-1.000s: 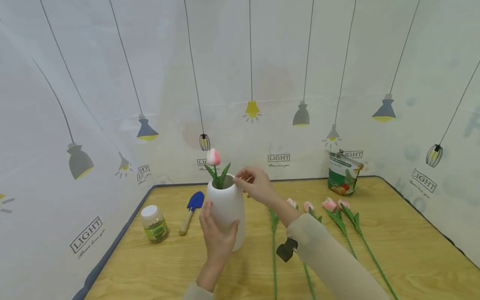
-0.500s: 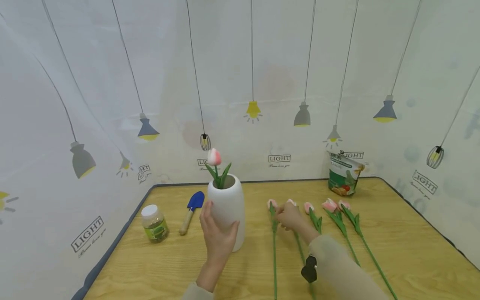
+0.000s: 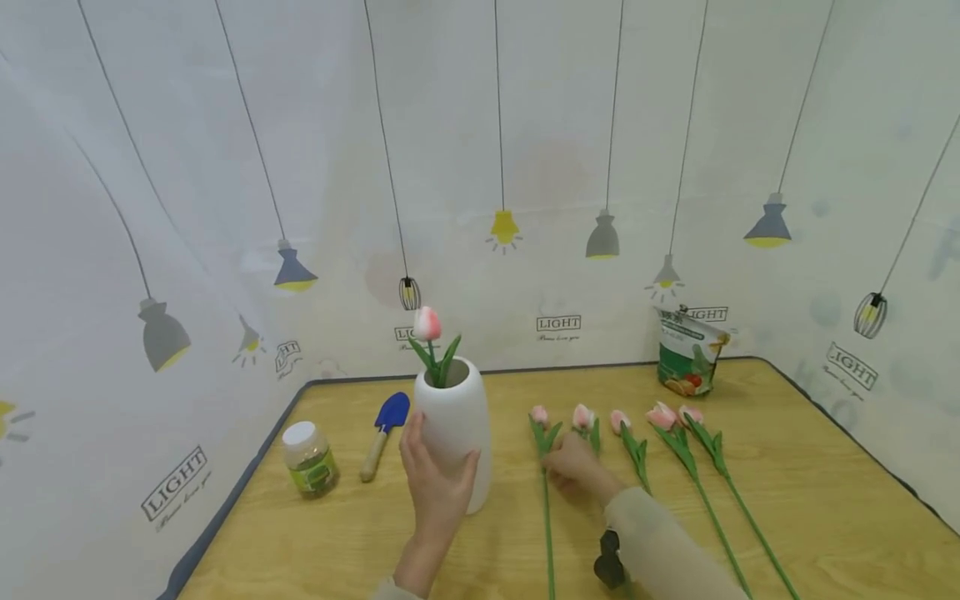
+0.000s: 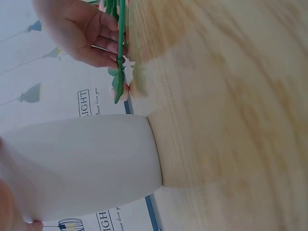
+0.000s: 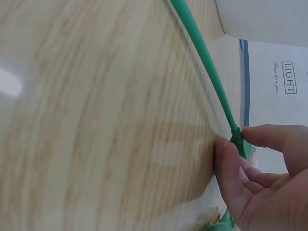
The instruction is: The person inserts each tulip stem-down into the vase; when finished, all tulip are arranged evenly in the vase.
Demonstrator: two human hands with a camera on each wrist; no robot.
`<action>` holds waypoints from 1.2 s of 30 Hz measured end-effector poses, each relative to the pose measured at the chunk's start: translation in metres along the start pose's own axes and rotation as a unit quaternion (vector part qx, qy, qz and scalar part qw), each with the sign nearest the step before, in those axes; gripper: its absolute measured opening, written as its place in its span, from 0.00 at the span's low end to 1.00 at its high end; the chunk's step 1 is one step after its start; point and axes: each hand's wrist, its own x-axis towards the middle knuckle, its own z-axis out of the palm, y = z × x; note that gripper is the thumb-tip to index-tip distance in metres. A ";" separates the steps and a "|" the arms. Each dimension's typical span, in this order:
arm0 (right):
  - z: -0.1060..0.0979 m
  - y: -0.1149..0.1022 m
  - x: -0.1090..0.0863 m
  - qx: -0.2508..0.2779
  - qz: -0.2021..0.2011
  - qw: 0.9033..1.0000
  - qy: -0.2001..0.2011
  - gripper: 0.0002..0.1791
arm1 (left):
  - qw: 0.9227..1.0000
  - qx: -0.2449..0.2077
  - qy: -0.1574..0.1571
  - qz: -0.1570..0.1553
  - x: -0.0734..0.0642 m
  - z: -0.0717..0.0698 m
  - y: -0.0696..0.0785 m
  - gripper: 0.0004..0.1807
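Note:
A white vase (image 3: 453,433) stands on the table with one pink-and-white tulip (image 3: 427,323) upright in its mouth. My left hand (image 3: 438,492) grips the vase's side; in the left wrist view only a bit of that hand (image 4: 8,211) shows at the edge. To the vase's right, my right hand (image 3: 577,467) is at the leftmost lying tulip (image 3: 548,525). Seen from the right wrist, the thumb and forefinger of the right hand (image 5: 269,178) pinch its green stem (image 5: 209,65) where the leaves start. The tulip still lies along the tabletop.
Several more tulips (image 3: 708,508) lie side by side on the right of the wooden table (image 3: 300,550). A white-lidded jar (image 3: 310,458) and a blue trowel (image 3: 386,429) are on the left. A green-and-white pouch (image 3: 687,354) stands at the back right.
My right hand has moved from the vase's rim down and right to the leftmost lying tulip, and now pinches its stem. My left hand has stayed on the vase.

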 end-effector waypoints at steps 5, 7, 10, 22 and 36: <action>0.006 0.001 0.001 -0.001 0.003 1.000 0.009 0.08 | 1.000 0.002 0.005 0.005 -0.001 0.000 0.000 0.52; 0.007 0.002 0.002 0.009 0.008 1.000 0.009 0.05 | 1.000 0.002 0.006 0.007 -0.001 0.000 0.000 0.52; 0.008 0.004 0.003 0.039 0.021 0.999 0.005 0.05 | 1.000 0.003 0.002 0.009 0.000 -0.001 0.000 0.52; -0.011 -0.013 0.007 0.087 0.006 0.996 0.036 0.12 | 1.000 0.007 -0.002 0.021 0.001 -0.002 0.000 0.52; -0.068 -0.127 -0.016 0.106 -0.106 0.987 0.050 0.17 | 0.999 0.006 0.011 0.044 0.000 -0.001 -0.003 0.52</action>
